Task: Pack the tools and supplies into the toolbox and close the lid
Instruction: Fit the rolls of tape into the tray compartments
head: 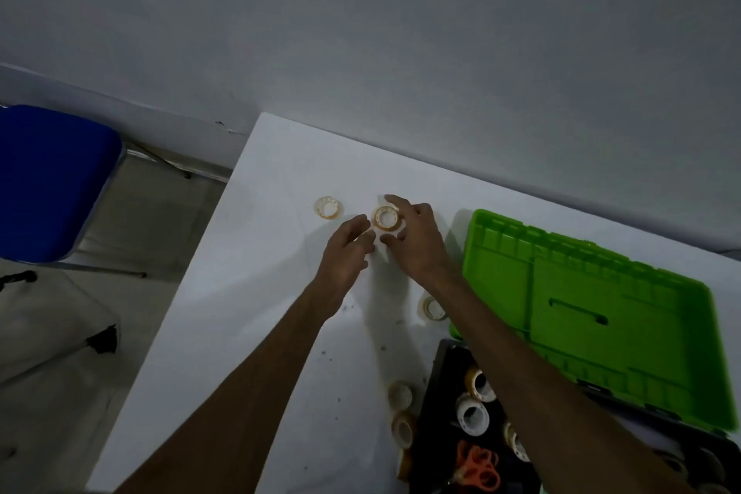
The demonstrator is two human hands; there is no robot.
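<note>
A white table (pixel 248 293) is standing in front of me, its far edge lying against a grey wall (pixel 401 32). Small dark specks (pixel 326 355) are lying scattered on its top. To my left a blue chair (pixel 52 180) is sitting on the pale floor (pixel 152 221), its metal legs showing below the seat.

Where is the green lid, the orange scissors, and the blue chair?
green lid (pixel 625 317): head view, on its inner face.
orange scissors (pixel 479 467): head view, on the handles.
blue chair (pixel 52 180): head view, on the seat.
</note>
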